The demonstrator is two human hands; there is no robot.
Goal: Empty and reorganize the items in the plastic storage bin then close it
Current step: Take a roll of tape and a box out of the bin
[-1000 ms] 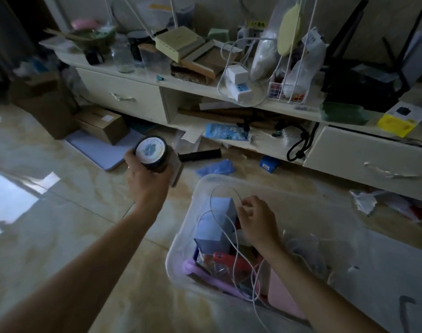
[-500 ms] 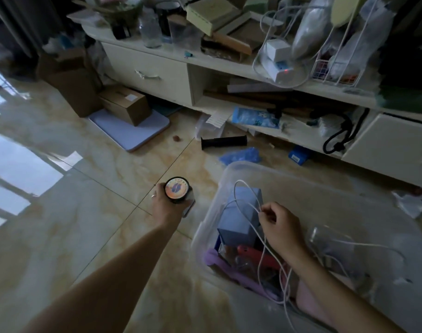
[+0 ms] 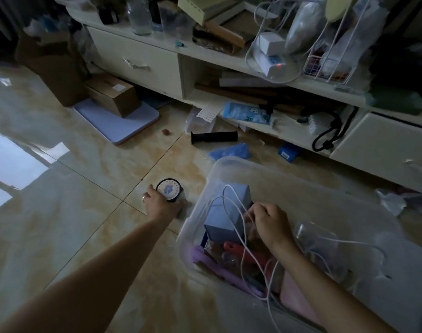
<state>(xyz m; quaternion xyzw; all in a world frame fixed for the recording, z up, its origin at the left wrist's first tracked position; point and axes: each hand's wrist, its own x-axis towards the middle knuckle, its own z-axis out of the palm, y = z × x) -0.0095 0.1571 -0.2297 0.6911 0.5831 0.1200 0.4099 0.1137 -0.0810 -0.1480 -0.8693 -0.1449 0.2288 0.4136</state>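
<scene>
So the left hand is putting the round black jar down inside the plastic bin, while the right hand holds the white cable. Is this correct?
Not quite. The head view shows the left hand setting the round black jar on the floor tile beside the plastic bin, not inside it. The right hand does hold the white cable, over the bin.

Tiled floor (image 3: 68,212) carries the clear storage bin (image 3: 229,169). Left of the bin: round tin (image 3: 169,190). Beyond the bin: blue glove (image 3: 230,151), black cylinder (image 3: 214,137), lavender mat (image 3: 118,118).
</scene>
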